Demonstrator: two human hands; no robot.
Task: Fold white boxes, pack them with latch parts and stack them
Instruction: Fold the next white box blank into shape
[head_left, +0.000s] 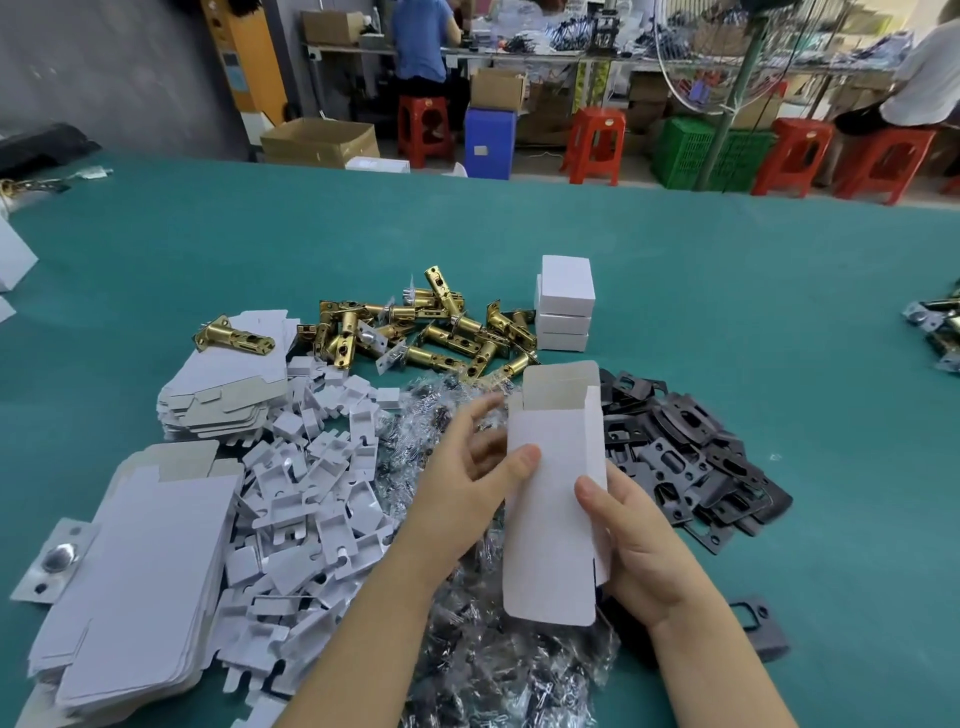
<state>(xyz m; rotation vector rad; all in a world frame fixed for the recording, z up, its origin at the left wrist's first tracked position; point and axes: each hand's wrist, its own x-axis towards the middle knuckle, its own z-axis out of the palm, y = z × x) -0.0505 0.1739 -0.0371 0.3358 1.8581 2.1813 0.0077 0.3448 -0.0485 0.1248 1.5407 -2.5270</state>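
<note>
— Holding what, exactly?
— A half-folded white box, top flap open, above the green worktop. Left hand and right hand both have fingers clamped on its sides.
— And around the fingers?
— Brass latches and stacked boxes beyond; flat blanks left; black plates right.

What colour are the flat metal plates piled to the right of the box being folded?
Black, matte; the plates show clearly in the head view, right of the box.
</note>
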